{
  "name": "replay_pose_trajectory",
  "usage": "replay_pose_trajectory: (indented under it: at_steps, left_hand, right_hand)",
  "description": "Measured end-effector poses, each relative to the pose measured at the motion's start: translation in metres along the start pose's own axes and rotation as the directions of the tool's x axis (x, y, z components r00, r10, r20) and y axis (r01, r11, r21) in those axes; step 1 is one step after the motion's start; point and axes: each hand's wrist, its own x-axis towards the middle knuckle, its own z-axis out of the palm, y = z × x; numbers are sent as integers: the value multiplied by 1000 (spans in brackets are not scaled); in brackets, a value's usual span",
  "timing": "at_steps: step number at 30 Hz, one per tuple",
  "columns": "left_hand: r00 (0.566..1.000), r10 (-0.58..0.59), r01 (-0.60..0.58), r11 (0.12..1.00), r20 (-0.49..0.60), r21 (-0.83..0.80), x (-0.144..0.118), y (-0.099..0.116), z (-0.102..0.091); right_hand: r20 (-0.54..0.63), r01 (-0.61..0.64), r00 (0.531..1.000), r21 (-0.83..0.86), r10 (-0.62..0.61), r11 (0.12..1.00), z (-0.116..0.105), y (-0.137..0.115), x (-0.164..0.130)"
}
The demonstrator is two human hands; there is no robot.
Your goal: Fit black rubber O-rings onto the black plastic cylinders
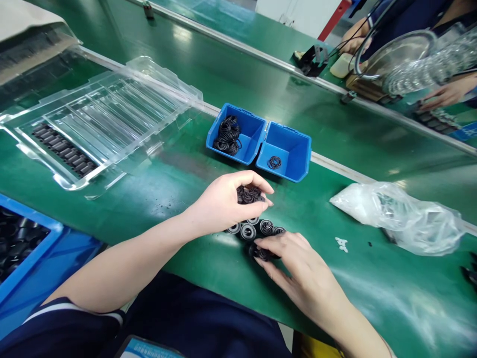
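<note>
Green, smooth worktop in front of us; our L hand curls round a clump of small black ridged parts, fingers closed on them. Our R hand grips a few small black round pcs btwn thumb + fingertips, beside a cluster of short black cylinders w/ grey rings, sitting on the worktop btwn our hands. Beyond: a blue open plastic bin w/ a heap of thin black rings, next to a second blue plastic bin w/ just a few. Over L, a clear ribbed plastic tray has a row of black cylindrical parts; R side, a crumpled clear plastic bag.
</note>
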Motion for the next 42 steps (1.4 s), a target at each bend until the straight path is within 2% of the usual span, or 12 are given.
replay_pose_trajectory:
  at_steps: [6,10,13,16,20,25,31,35,39,42]
  left_hand:
    - [1000,11,-11,1000,7,-7,-1,0,0]
    - [1000,11,-11,1000,11,4,-1,0,0]
    - [1000,14,-14,1000,5,0,-1,-2,0]
    - [1000,10,-10,1000,-3,-10,-1,-2,1]
    - [1000,-2,3,1000,4,-28,-1,-2,1]
    - [1000,-9,9,1000,-2,-25,-1,-2,0]
    - [1000,-20,19,999,-22,-40,-1,1,-1]
    - [999,-34,32,998,-33,-61,-1,2,-2]
    - [999,-36,34,998,-39,-56,-1,1,-3]
    - [999,-29,27,998,-44,-49,0,0,-3]
  right_hand:
    - [-7,-37,999,-6,37,999,-4,-3,0]
    - [-99,-100,991,-100,90,990,5,-2,2]
    - [-166,-115,983,-179,85,977,16,3,3]
    - [-180,-126,980,-199,91,972,22,11,3]
    - [-214,-62,977,-225,12,972,22,23,2]
    - [-205,17,974,-353,-95,935,20,40,4]
    - [-182,4,980,-411,-86,911,9,54,4]
    - [-201,3,976,-384,-87,923,2,44,8]
    - [-111,86,985,-360,-134,929,5,31,19]
    - [-86,116,984,-350,-155,929,10,28,26]
